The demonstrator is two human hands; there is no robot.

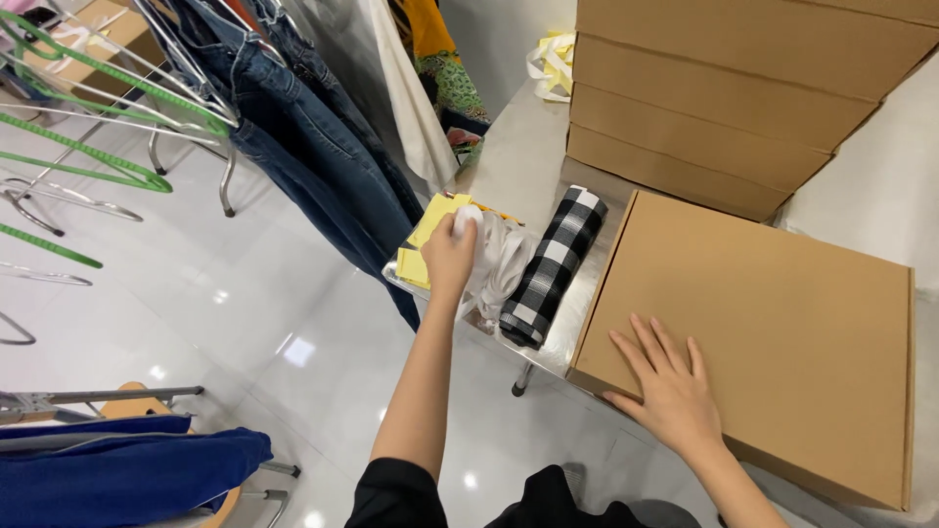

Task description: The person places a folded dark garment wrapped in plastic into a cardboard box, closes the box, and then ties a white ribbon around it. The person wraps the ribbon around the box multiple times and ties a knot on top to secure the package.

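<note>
Head camera view, looking down at a steel table [523,147]. The left hand [448,256] is curled around a bundle of white fabric [499,256] at the table's edge, which lies between a yellow folded cloth [427,223] and a rolled black-and-white checked cloth [553,264]. The right hand [667,383] lies flat, fingers spread, pressing on the lid of a closed brown cardboard box [782,323]. Behind it stands a stack of flat cardboard boxes [724,98]. Blue jeans [313,137] hang on a rack to the left.
</note>
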